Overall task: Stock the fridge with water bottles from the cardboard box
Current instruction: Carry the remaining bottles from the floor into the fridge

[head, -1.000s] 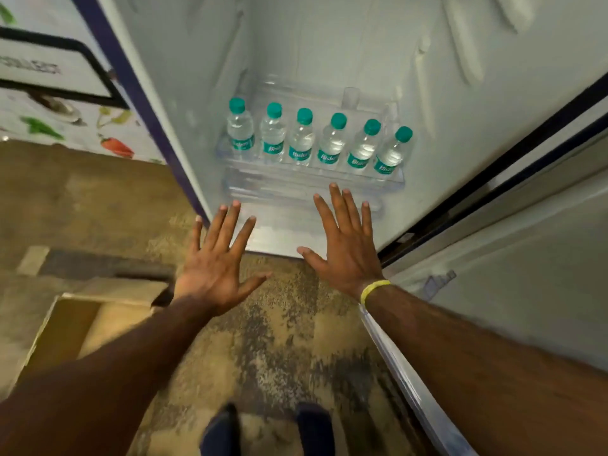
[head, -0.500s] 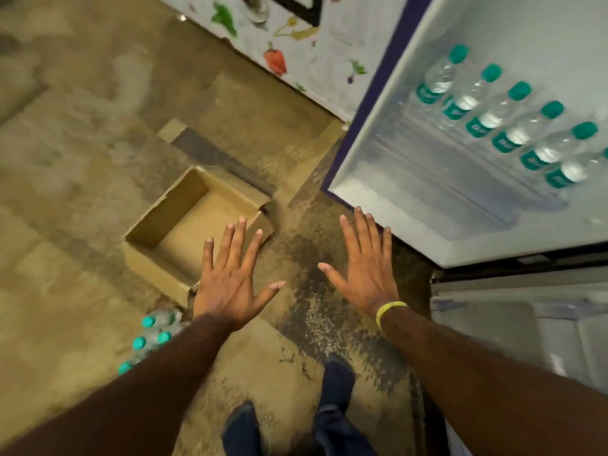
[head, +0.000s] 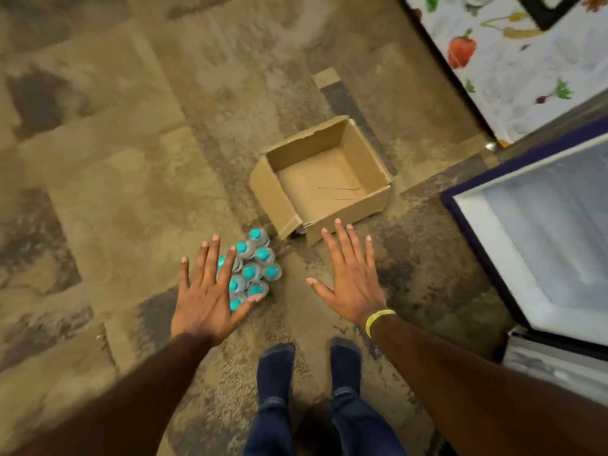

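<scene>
An open cardboard box [head: 283, 195] sits on the floor ahead of me with nothing visible inside it. Just left of its near corner stands a cluster of several water bottles [head: 255, 269] with teal caps, upright on the floor. My left hand [head: 209, 291] hovers with fingers spread over the left side of that cluster and hides part of it. My right hand [head: 348, 279], with a yellow wristband, is spread flat above the floor near the box's front wall. Neither hand holds anything. The open fridge door [head: 533, 235] is at the right edge.
The floor is worn and mottled brown. My two feet [head: 309, 363] stand just below the hands. A white panel printed with vegetables [head: 506, 60] runs along the upper right, behind the fridge door. The fridge body's edge shows at the lower right.
The view has swung left and down, away from the door shelf of bottles. The box and the floor cluster of bottles now lie under my spread hands.
</scene>
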### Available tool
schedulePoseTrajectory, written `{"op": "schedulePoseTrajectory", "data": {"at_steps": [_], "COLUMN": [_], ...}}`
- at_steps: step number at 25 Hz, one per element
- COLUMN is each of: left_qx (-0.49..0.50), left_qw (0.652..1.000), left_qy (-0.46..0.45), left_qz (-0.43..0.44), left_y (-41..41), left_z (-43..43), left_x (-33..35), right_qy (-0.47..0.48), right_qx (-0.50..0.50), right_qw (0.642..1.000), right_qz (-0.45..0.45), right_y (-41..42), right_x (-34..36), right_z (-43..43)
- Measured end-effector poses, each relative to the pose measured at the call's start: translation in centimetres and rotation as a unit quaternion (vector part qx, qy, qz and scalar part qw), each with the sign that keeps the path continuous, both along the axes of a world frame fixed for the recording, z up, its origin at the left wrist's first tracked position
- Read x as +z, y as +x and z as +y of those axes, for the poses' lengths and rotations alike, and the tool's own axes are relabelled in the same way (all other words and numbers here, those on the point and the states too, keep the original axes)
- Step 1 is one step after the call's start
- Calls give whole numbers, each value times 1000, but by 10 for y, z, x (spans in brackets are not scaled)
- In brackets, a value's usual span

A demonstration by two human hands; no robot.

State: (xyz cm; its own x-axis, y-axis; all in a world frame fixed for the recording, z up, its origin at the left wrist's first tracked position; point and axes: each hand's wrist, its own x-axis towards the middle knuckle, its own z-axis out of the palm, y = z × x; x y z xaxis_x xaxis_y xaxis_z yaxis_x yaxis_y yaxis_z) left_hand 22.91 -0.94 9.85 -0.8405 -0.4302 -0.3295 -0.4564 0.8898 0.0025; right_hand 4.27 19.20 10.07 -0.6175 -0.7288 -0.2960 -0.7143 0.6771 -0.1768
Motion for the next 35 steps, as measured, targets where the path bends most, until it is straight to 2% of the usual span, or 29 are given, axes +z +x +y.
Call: {"op": "schedulePoseTrajectory", "data": {"at_steps": [4,9,14,20,23,25,28,30,32,35], "left_qx": [81,130,146,131,120,116,121,142,183,281], "left_qw": [997,991,989,988,988,987,981,964,926,837], "left_qy": [-6,6,30,68,76,84,104,163,268,439], "left_qz": [-17,0,13,45,60,71,106,157,191,166], "left_y": [67,100,87,70,68,65,58,52,44,34], "left_z": [-9,0,6,13,14,15,17,21,30,49], "left_x": [-17,-47,-88,-141,-160,-163,-156,-147,-142,-137], "right_qy": [20,50,52,49,60,45,0,-26,-31,-29], "right_qx": [65,108,110,39,59,71,57,39,21,-15], "right_qw": [998,993,990,984,986,987,982,977,968,933], "right_qz": [-12,-28,-67,-167,-146,-138,-178,-207,-250,-358], "right_y": [31,48,49,52,51,45,27,13,1,-10], "right_x": [-20,-50,-98,-171,-199,-206,-198,-179,-152,-117], "right_z": [-28,-39,-56,-91,-94,-96,-91,-85,-81,-81]}}
